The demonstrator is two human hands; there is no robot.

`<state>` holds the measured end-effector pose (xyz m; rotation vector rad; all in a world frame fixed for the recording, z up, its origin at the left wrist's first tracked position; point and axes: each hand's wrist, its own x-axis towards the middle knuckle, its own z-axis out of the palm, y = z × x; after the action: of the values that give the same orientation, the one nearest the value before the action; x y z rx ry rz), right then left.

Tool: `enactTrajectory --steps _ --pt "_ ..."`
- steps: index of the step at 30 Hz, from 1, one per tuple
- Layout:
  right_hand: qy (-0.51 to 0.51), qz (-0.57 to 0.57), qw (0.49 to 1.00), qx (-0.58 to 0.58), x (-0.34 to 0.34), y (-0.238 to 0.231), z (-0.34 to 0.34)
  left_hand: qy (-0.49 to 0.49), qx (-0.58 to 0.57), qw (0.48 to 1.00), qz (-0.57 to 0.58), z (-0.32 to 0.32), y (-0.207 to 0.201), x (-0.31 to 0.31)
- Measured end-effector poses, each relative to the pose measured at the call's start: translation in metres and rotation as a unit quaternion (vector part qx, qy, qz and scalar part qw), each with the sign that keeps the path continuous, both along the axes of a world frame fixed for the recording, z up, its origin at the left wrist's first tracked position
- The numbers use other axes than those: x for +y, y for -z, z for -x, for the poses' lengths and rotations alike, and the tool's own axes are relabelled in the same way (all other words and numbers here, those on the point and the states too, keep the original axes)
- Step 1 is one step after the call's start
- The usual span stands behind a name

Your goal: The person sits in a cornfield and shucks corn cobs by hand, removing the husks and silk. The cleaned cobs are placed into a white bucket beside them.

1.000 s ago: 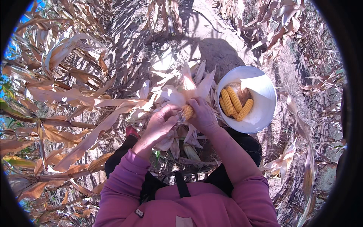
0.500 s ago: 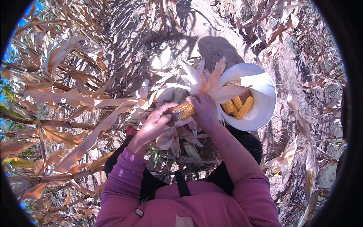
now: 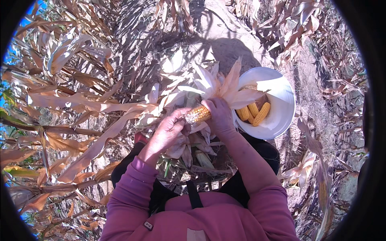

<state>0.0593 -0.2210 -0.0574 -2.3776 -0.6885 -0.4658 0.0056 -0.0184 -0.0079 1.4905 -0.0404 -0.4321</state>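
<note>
My right hand (image 3: 220, 117) is wrapped round the base of an ear of corn (image 3: 198, 115). The ear's yellow kernels are bare, with pale patches near the tip. Its dry husk (image 3: 227, 86) is peeled back and fans out beyond my right hand, partly over the bucket. At the tip, the fingers of my left hand (image 3: 171, 129) are bent and closed against the ear; some of those fingertips are hidden. Just right of my right hand stands a white bucket (image 3: 283, 108), with several husked yellow cobs (image 3: 262, 114) inside.
Pale loose husks (image 3: 177, 148) lie on the ground below my hands, between my legs. Dry corn stalks and leaves (image 3: 88, 108) crowd the left side and reach toward my left hand. More dry leaves (image 3: 315, 148) hang at the right. Bare soil (image 3: 225, 24) shows ahead.
My left hand's fingers have drawn closed at the ear's tip, where they were more stretched out along it. The ear and my right hand have shifted slightly right.
</note>
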Motion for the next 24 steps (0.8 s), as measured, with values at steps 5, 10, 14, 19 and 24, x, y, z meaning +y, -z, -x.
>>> enactTrajectory --steps 5,10,14,19,24 --pt "-0.007 0.000 1.000 0.006 -0.001 0.000 0.000 -0.007 -0.002 1.000 0.008 0.000 -0.007 -0.003" --pt "-0.012 0.016 1.000 -0.004 -0.001 0.001 0.002 -0.024 0.020 0.999 -0.006 -0.003 -0.009 -0.005" --pt "-0.015 0.033 0.999 -0.009 0.000 0.000 0.003 -0.021 -0.002 0.999 -0.045 -0.002 0.003 -0.001" --pt "-0.002 0.053 0.999 0.011 -0.002 -0.003 0.004 -0.020 0.001 0.998 -0.061 -0.002 0.008 -0.004" --pt "0.008 0.044 0.998 0.046 -0.001 -0.005 0.003 -0.008 -0.028 0.998 -0.062 -0.003 0.015 -0.001"
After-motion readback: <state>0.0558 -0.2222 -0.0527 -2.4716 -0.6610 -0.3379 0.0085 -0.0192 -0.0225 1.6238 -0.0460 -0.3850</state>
